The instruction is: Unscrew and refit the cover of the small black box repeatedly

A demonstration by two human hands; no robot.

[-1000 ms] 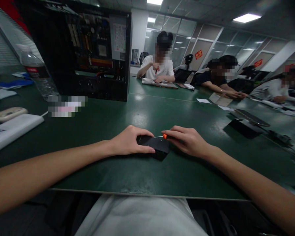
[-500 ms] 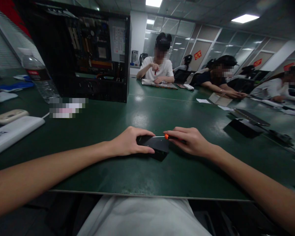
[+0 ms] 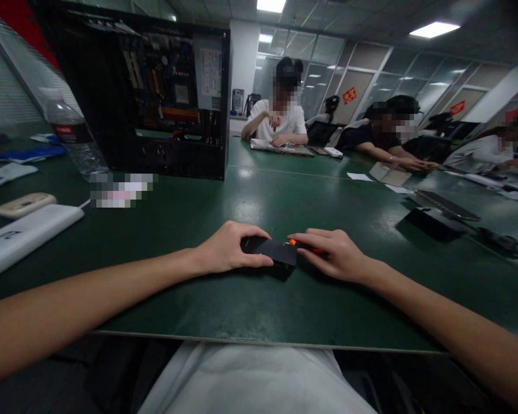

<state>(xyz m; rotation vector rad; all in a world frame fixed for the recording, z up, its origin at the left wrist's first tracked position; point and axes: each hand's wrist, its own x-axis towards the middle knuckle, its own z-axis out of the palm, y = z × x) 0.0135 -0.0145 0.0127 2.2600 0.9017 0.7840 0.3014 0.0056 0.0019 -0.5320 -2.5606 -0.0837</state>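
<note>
Left hand (image 3: 218, 253) clasping black box (image 3: 276, 250); right hand (image 3: 339, 253), just beside, pinching orange tool (image 3: 292, 242).
I'm favouring firm left bracing, tool straight.

Block (image 3: 278, 251): was black. Screwdriver (image 3: 292, 242): showed bright orange near the fingertips, with a red-orange streak farther along. Tabletop (image 3: 198, 310): was dark green, crossed by a thin pale line and finished with a pale edge. Computer case (image 3: 227, 115): was black, with a grey panel inside bearing a printed white label. Bottle (image 3: 80, 152): was clear, its dark label marked with a red patch. Long slab (image 3: 47, 230): was white with dark markings. Oval object (image 3: 26, 205): was cream. Wall hanging (image 3: 349, 95): was red, patterned in yellow. Wearer's clothing (image 3: 250, 379): was whitish. Opposite co-worker's shirt (image 3: 297, 118): was white.
</note>
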